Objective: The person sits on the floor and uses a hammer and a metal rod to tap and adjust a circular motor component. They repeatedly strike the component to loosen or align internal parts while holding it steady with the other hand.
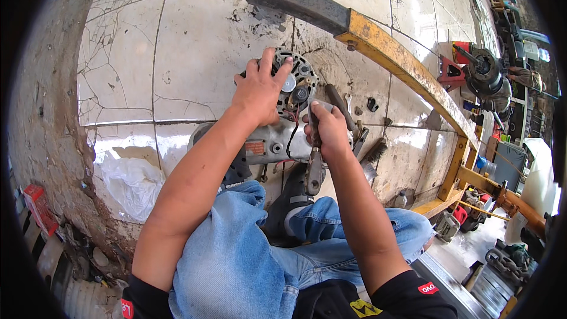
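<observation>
A round, vented metal alternator end point(303, 78) rests on the tiled floor in front of me. My left hand point(260, 88) grips its left side, with the fingers spread over the face and rim. A dark wire runs down from it across a grey metal housing point(269, 146) with a red label. My right hand point(329, 127) is closed around a worn hand tool point(315, 168), held beside the alternator's lower right edge. The tool has a brown grip and a rounded metal end with a hole; the fingers hide part of it, so its exact kind is unclear.
A yellow steel frame with a dark beam point(407, 65) arches over the right side. A spanner point(348, 104), a wire brush point(376, 150) and other tools lie right of the alternator. A white plastic bag point(131, 183) lies at left. Cluttered shelves point(528, 112) stand far right.
</observation>
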### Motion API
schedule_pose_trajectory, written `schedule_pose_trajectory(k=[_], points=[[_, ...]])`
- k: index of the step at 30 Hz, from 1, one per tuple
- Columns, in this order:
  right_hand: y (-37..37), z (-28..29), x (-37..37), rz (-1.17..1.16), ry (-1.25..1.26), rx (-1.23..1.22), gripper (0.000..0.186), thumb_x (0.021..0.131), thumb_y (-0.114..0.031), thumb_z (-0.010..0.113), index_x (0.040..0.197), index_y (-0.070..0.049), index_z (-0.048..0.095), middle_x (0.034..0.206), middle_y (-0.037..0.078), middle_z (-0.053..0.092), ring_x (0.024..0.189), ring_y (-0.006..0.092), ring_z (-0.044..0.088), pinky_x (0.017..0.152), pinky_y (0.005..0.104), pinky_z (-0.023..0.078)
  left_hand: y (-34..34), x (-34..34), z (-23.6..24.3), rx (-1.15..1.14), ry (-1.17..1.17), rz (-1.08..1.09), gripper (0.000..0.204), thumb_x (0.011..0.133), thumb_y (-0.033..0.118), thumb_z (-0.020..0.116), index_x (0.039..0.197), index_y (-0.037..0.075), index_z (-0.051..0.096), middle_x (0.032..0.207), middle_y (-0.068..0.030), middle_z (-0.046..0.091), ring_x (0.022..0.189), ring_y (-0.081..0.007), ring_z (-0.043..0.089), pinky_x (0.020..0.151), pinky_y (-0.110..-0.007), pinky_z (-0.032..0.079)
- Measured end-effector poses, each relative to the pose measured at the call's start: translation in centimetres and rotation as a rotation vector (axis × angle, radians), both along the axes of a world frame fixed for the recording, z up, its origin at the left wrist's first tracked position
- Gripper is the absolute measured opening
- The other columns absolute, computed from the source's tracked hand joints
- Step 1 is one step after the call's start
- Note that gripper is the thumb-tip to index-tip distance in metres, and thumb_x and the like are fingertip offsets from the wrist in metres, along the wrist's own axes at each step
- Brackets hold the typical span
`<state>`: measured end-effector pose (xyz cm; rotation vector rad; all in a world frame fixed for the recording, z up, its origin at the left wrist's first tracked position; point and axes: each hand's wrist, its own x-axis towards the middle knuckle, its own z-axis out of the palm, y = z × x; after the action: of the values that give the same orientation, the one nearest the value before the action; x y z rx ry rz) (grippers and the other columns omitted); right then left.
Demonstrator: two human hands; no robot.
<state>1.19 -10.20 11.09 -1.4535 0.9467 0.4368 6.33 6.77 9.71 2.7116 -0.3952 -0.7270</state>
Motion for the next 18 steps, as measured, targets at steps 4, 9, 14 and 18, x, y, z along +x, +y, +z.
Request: schedule_pose_trajectory(k=[4,9,14,18], points=[[-0.4,-0.7,1.2,-0.001,-0.041,-0.002,0.021,0.098,-0.024,0.062,0.105,-0.005,0.056,0.077,0.007,0.065,0.052,0.0133,0.058,0.041,0.0293,0.044,-0.2,0.3,0.3,-0.027,0.037,0.026,0.123,0.056,0.026,0.093,0.157,0.023,0.024,0.160,-0.0161,0.014,0.137,-0.0436,0.036,0.101,-0.057,0.049],[-0.3,-0.1,0.1,-0.002,0.004,0.019,0.018,0.098,-0.020,0.061,0.103,-0.003,0.056,0.076,0.009,0.066,0.050,0.0150,0.059,0.039,0.0294,0.042,0.1,-0.3,-0.6,-0.032,-0.062,0.023,0.119,0.058,0.022,0.093,0.157,0.025,0.027,0.159,-0.0125,0.016,0.133,-0.0406,0.039,0.097,-0.063,0.049],[-0.4,-0.6,1.4,-0.062,-0.063,0.015,0.018,0.098,-0.019,0.061,0.102,-0.003,0.055,0.075,0.008,0.065,0.050,0.0151,0.058,0.038,0.0297,0.042,-0.2,-0.3,-0.5,-0.045,-0.040,0.017,0.119,0.058,0.023,0.093,0.157,0.024,0.028,0.158,-0.0128,0.018,0.132,-0.0405,0.040,0.097,-0.064,0.049],[-0.3,-0.2,-0.4,-0.020,0.006,0.026,0.018,0.098,-0.019,0.062,0.103,-0.003,0.055,0.076,0.010,0.066,0.050,0.0155,0.059,0.038,0.0300,0.042,0.2,-0.3,-0.6,-0.031,-0.075,0.007,0.120,0.057,0.024,0.094,0.157,0.024,0.028,0.158,-0.0129,0.018,0.132,-0.0403,0.040,0.097,-0.063,0.050]])
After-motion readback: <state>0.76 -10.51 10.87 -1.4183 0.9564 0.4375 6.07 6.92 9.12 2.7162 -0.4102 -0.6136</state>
